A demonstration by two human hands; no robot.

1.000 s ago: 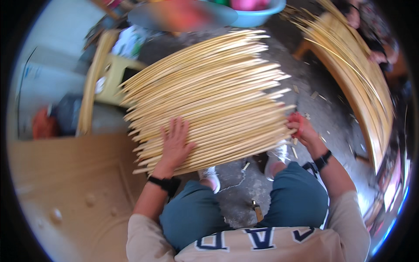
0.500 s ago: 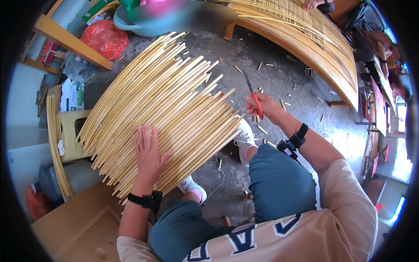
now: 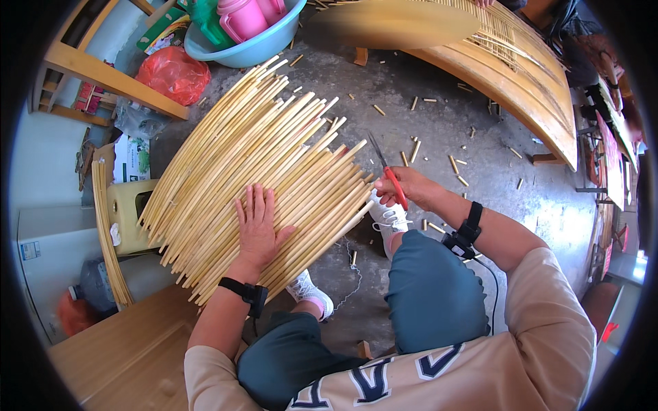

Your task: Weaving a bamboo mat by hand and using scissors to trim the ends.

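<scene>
A wide layer of thin, pale bamboo sticks (image 3: 226, 164) slants across the space in front of my knees, their ends uneven at the upper right. My left hand (image 3: 259, 225) rests palm down on the middle of the sticks, fingers stretched out. In my closed right hand (image 3: 392, 186), just beyond the right-hand stick ends, is a red-handled tool with a narrow dark blade (image 3: 377, 148). Its blade points up and to the left, apart from the sticks. Whether it is a knife or scissors I cannot make out. What holds the sticks up underneath is hidden.
Short cut stick pieces (image 3: 416, 149) litter the grey floor (image 3: 480, 198). A blue basin (image 3: 250, 51) with pink and green items stands at the back, beside a red plastic bag (image 3: 173, 74). A long wooden bench (image 3: 507, 89) bears more strips; another person's hand (image 3: 484, 3) is there.
The red-handled tool in my right hand has come left and lower, closer to the stick ends. My left hand still lies flat on the sticks. The whole view has shifted slightly.
</scene>
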